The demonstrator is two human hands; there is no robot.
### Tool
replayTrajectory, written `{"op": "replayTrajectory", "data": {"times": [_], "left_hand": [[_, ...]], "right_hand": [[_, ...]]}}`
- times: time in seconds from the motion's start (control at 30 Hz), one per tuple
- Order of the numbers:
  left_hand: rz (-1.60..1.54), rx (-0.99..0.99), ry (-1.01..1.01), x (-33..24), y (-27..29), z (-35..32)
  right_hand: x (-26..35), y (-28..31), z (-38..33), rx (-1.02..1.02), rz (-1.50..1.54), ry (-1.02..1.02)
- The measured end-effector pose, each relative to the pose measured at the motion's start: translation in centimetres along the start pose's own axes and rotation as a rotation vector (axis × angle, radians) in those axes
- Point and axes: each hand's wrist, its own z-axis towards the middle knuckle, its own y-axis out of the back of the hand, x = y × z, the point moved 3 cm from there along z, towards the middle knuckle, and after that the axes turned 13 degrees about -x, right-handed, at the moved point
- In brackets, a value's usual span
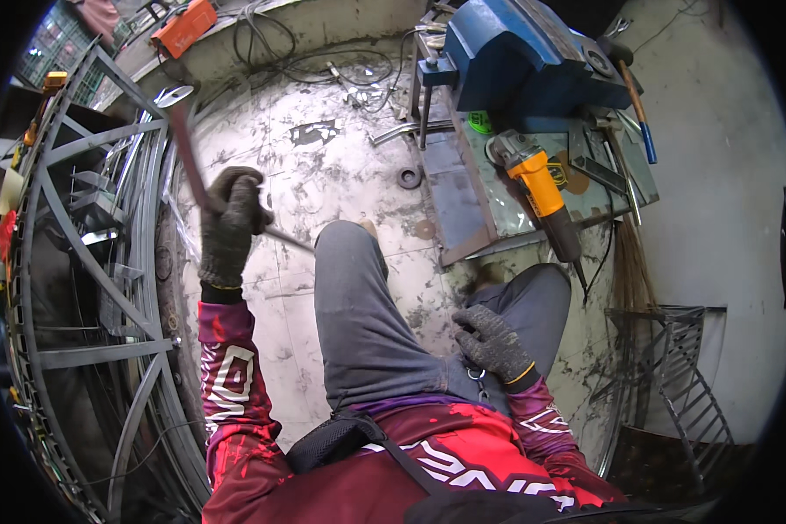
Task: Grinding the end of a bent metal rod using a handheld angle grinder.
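Note:
My left hand (230, 223), in a dark knit glove, is closed around a thin reddish metal rod (187, 150). The rod runs up and left from my fist, blurred, and its lower end pokes out toward my knee. It is close to the grey metal gate frame (87, 253) standing on my left. My right hand (492, 341), also gloved, rests flat on my right thigh with fingers spread and holds nothing. My grey trouser legs fill the middle of the view.
A steel work table (463, 196) at upper right carries a blue bench vise (520, 57) and a yellow angle grinder (540, 188). Cables and an orange welder (183, 26) lie at the back. A metal rack (681, 384) stands at the right. The floor is stained concrete.

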Motion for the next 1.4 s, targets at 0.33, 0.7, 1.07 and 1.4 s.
{"op": "replayTrajectory", "data": {"times": [0.33, 0.7, 1.07, 1.4], "left_hand": [[-0.257, -0.332, -0.161, 1.5, 3.0, 2.6], [-0.520, -0.313, 0.007, 5.4, 2.4, 5.2], [-0.544, -0.627, 0.735, 25.4, 9.5, -1.8], [-0.751, -0.314, 0.626, 18.6, 1.0, 4.1]], "right_hand": [[-1.3, 0.4, 0.8, -0.053, -0.021, -0.048], [4.5, 5.4, 10.9, -0.174, -0.094, 0.079], [3.6, 3.0, 18.3, -0.023, -0.574, 0.488], [1.6, 1.4, 21.3, 0.078, -0.679, 0.650]]}}
